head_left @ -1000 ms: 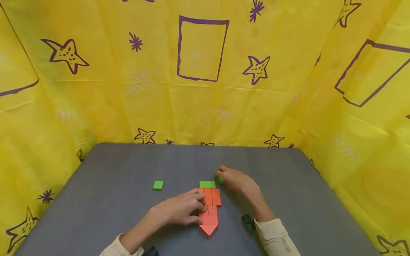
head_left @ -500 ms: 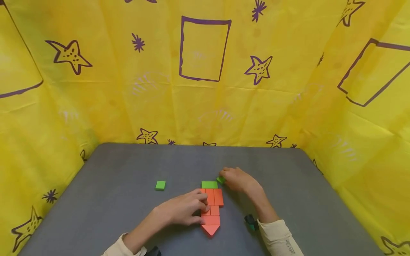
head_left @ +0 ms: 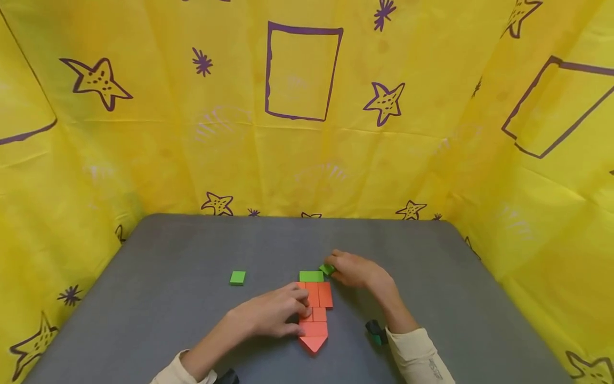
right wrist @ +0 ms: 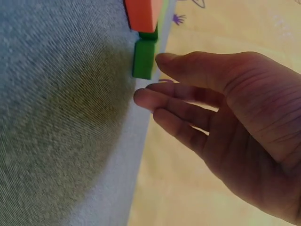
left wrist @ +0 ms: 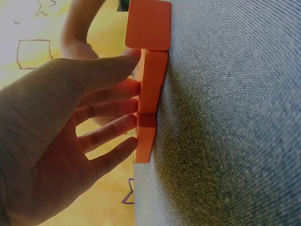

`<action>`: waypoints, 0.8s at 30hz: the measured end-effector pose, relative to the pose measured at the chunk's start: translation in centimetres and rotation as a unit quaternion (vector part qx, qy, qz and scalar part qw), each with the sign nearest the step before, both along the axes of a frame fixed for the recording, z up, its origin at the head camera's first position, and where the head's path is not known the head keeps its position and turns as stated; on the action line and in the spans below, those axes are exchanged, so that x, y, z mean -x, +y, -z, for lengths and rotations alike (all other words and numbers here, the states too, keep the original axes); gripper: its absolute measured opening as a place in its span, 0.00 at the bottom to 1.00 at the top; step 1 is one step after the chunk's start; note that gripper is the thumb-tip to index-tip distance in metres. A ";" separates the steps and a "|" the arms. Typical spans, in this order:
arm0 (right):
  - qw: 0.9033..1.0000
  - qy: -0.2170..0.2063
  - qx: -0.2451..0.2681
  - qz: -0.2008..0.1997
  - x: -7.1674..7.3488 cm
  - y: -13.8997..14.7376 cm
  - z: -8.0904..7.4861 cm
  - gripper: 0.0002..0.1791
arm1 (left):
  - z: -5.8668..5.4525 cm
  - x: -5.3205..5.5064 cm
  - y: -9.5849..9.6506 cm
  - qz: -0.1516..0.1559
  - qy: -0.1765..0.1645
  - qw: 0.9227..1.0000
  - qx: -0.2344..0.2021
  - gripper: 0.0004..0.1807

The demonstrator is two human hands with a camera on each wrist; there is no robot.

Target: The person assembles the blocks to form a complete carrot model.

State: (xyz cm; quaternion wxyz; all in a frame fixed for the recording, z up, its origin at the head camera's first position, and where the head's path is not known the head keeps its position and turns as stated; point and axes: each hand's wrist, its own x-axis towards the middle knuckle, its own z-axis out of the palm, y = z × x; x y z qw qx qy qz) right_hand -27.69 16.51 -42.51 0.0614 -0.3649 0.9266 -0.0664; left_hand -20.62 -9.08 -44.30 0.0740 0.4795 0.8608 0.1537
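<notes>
Orange flat blocks (head_left: 325,294) lie joined in a column on the grey table, with a triangular block (head_left: 314,344) at the near end. At the far end sits a green rectangular block (head_left: 311,276). My left hand (head_left: 268,312) rests its fingertips and thumb along the column's left side; in the left wrist view its fingers are spread and slightly bent. Beside the green rectangle, a small green block (right wrist: 144,59) lies flat, turned at an angle. My right hand (head_left: 355,269) is at it, thumb by its upper face and the other fingers loosely bent past its right end.
Another green square block (head_left: 237,278) lies to the left, apart from the column. A yellow patterned cloth (head_left: 307,160) hangs around the back and sides of the grey table (head_left: 408,245). Dark wrist straps (head_left: 376,332) show below the forearms.
My right hand has moved the small green block left, towards the far end of the column, and laid it beside the green rectangle. The left hand stays on the orange blocks.
</notes>
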 end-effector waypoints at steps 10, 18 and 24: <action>0.999 0.017 -0.006 -0.030 -0.3 -0.1 -0.3 0.11 | 0.1 -0.1 -0.1 -0.003 0.002 1.000 0.002 0.11; 0.998 0.004 -0.005 -0.060 -1.0 -0.2 -1.2 0.17 | 0.0 -0.2 -0.1 0.002 0.009 1.000 0.005 0.11; 0.995 -0.052 -0.015 -0.088 -1.4 -0.6 -1.7 0.22 | -0.2 -0.1 0.0 0.002 0.009 1.000 0.006 0.11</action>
